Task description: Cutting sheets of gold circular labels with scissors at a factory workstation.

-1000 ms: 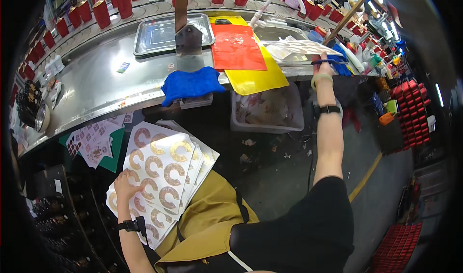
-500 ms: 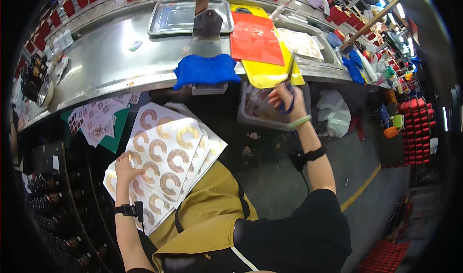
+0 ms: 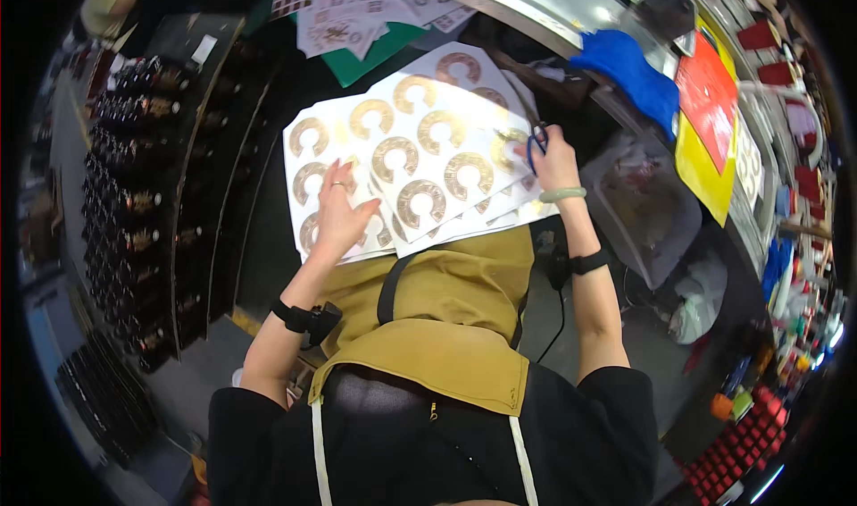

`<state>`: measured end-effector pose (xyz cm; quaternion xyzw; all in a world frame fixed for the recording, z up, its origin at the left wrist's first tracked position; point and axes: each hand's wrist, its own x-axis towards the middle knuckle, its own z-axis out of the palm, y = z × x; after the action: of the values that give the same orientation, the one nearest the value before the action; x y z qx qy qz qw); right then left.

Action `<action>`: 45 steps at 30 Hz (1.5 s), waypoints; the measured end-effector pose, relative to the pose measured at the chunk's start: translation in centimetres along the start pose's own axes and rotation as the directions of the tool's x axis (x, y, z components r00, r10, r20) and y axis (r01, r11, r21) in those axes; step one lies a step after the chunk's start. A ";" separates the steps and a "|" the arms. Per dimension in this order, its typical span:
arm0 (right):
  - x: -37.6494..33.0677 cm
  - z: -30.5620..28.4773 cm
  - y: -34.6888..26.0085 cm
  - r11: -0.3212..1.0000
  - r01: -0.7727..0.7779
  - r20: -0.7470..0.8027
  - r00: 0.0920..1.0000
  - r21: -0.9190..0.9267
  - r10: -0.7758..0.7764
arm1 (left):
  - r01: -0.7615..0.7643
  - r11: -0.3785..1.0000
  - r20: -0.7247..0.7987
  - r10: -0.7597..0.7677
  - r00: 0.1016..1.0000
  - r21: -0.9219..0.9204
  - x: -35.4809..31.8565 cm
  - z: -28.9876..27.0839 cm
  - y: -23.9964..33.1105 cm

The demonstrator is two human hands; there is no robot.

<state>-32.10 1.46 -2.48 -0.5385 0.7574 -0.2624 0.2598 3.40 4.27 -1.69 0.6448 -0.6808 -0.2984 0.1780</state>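
Note:
White sheets (image 3: 415,156) printed with rows of gold C-shaped pieces lie in a loose, overlapping stack across my lap. My left hand (image 3: 337,217) rests on the left part of the stack, its fingers and thumb spread, holding nothing. At the right edge of the sheets my right hand (image 3: 560,164) grips scissors (image 3: 537,142) by their dark blue handles. Their dark blades point up and away, beside the top sheet's right edge; how far apart the blades are I cannot tell. Under the sheets is my mustard-coloured apron (image 3: 446,350).
Racks of dark bottle-like items (image 3: 134,207) stand at left. Beyond the sheets, printed papers (image 3: 344,15) lie on a green board (image 3: 370,55). A blue cloth (image 3: 629,70) hangs over the metal bench edge, near red (image 3: 708,95) and yellow sheets (image 3: 701,180). Below sits a grey plastic bin (image 3: 647,216).
My view has turned left. My right hand has brought the scissors from the bench edge down to the sheets. My left hand stays on the stack, which now lies more squarely before me.

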 end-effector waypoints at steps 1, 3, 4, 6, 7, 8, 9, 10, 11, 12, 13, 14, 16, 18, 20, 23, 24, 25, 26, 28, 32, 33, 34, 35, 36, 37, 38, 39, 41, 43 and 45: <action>1.0 0.2 -0.1 0.999 -0.038 0.033 0.999 0.006 0.038 | 0.074 0.971 0.042 -0.066 0.997 -0.227 -0.2 0.0 0.3; 2.7 0.4 -0.2 0.993 -0.116 0.066 0.991 0.025 0.115 | 0.234 0.909 0.079 -0.220 0.972 -0.344 -0.1 0.6 0.9; 3.4 0.5 -0.3 0.993 -0.112 0.066 0.991 -0.044 0.115 | 0.357 0.809 0.144 -0.329 0.933 -0.466 0.2 0.8 0.9; 4.1 1.1 -0.1 0.991 -0.122 0.075 0.989 -0.062 0.127 | 0.406 0.728 0.149 -0.393 0.907 -0.553 1.4 1.3 0.8; 4.2 1.3 0.2 0.977 -0.212 0.166 0.964 0.013 0.207 | 0.501 0.635 0.220 -0.471 0.854 -0.587 2.2 1.5 0.7; 4.3 1.7 0.6 0.980 -0.199 0.172 0.966 0.009 0.195 | 0.581 0.531 0.286 -0.536 0.794 -0.617 2.8 1.5 0.6; 4.2 2.0 1.0 0.986 -0.161 0.150 0.975 -0.029 0.164 | 0.575 0.572 0.279 -0.524 0.805 -0.586 3.2 1.5 0.4; 4.1 2.2 1.4 0.994 -0.099 0.139 0.985 -0.054 0.106 | 0.573 0.567 0.280 -0.521 0.806 -0.592 3.6 1.4 0.3; 4.0 2.2 1.8 0.994 -0.083 0.140 0.986 -0.066 0.091 | 0.615 0.568 0.303 -0.551 0.778 -0.547 3.9 1.4 0.3; 3.7 2.0 2.0 0.991 -0.099 0.132 0.985 -0.085 0.110 | 0.653 0.570 0.339 -0.565 0.752 -0.499 4.1 1.4 0.3; 3.2 1.6 2.1 0.965 -0.237 0.266 0.943 0.111 0.201 | 0.667 0.584 0.423 -0.515 0.745 -0.464 4.4 1.1 0.0; 2.9 1.0 1.9 0.877 -0.378 0.387 0.887 0.296 0.251 | 0.646 0.592 0.401 -0.506 0.764 -0.483 4.6 1.1 0.0; 0.9 -0.4 0.8 0.846 -0.299 0.363 0.922 0.443 0.136 | 0.607 0.578 0.364 -0.489 0.792 -0.545 4.1 1.6 -0.2; -1.5 -2.2 -1.6 0.912 -0.127 0.281 0.960 0.390 0.013 | 0.497 0.751 0.139 -0.489 0.861 -0.435 3.9 2.6 -0.3; -4.0 -3.8 -4.7 0.870 -0.082 0.260 0.964 0.487 -0.054 | 0.414 0.839 0.002 -0.442 0.897 -0.352 3.4 3.5 -0.4; -5.4 -6.5 -8.8 0.826 -0.062 0.292 0.948 0.560 -0.127 | 0.451 0.767 0.054 -0.482 0.874 -0.456 3.2 3.5 -0.3; -5.4 -6.9 -9.8 0.773 -0.078 0.316 0.935 0.629 -0.163 | 0.454 0.767 0.055 -0.484 0.873 -0.452 3.1 3.2 -0.2; -5.1 -7.2 -10.7 0.747 -0.088 0.309 0.937 0.658 -0.162 | 0.479 0.647 0.150 -0.495 0.856 -0.593 3.2 2.5 -0.1; -4.9 -7.3 -11.3 0.662 -0.120 0.302 0.938 0.740 -0.168 | 0.504 0.483 0.257 -0.488 0.834 -0.716 3.4 1.8 0.1; -3.9 -7.2 -11.8 0.578 -0.165 0.321 0.930 0.799 -0.179 | 0.561 0.262 0.430 -0.420 0.799 -0.785 2.8 -0.1 0.1; -2.5 -6.4 -10.1 0.640 -0.217 0.372 0.921 0.737 -0.116 | 0.479 -0.189 0.499 -0.079 0.863 -0.857 0.6 -3.1 -0.9; -2.5 -6.0 -9.1 0.699 -0.230 0.375 0.925 0.677 -0.059 | 0.465 -0.128 0.479 -0.112 0.871 -0.876 0.2 -3.4 -1.3; -2.8 -5.5 -8.0 0.739 -0.229 0.384 0.923 0.634 -0.043 | 0.458 -0.071 0.463 -0.149 0.874 -0.886 -0.2 -3.6 -1.8; -2.8 -4.7 -6.8 0.813 -0.187 0.360 0.932 0.551 -0.029 | 0.331 0.113 0.316 -0.133 0.940 -0.937 -0.5 -3.2 -2.0; -3.0 -3.8 -5.5 0.815 -0.206 0.382 0.924 0.541 -0.019 | 0.307 0.334 0.263 -0.171 0.950 -0.891 -0.4 -2.8 -2.2; -3.1 -2.9 -4.1 0.893 -0.151 0.371 0.928 0.424 -0.020 | 0.362 0.448 0.305 -0.197 0.932 -0.818 -0.7 -2.6 -2.6; -3.2 -2.2 -2.8 0.951 -0.105 0.364 0.931 0.292 -0.009 | 0.405 0.530 0.350 -0.207 0.914 -0.745 -0.5 -2.4 -3.1; -3.4 -1.8 -1.4 0.984 -0.039 0.309 0.951 0.175 -0.017 | 0.419 0.531 0.356 -0.223 0.908 -0.737 -0.5 -2.4 -3.6; -3.7 -1.9 1.1 0.980 -0.083 0.304 0.952 0.182 0.025 | 0.083 0.893 -0.103 -0.142 0.984 -0.442 -0.1 -2.9 -4.9; -4.2 -2.8 3.1 0.934 -0.283 0.376 0.907 0.216 0.188 | 0.066 0.995 -0.418 -0.027 0.908 0.079 1.0 -4.5 -7.0; -4.8 -3.2 4.7 0.900 -0.358 0.406 0.882 0.247 0.239 | 0.371 0.927 -0.352 -0.365 0.862 -0.053 2.4 -5.8 -8.6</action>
<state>-36.13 7.76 -2.81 -0.4043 0.7184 -0.2310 0.5167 13.40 0.97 -3.10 0.8075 -0.5041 -0.1997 0.2324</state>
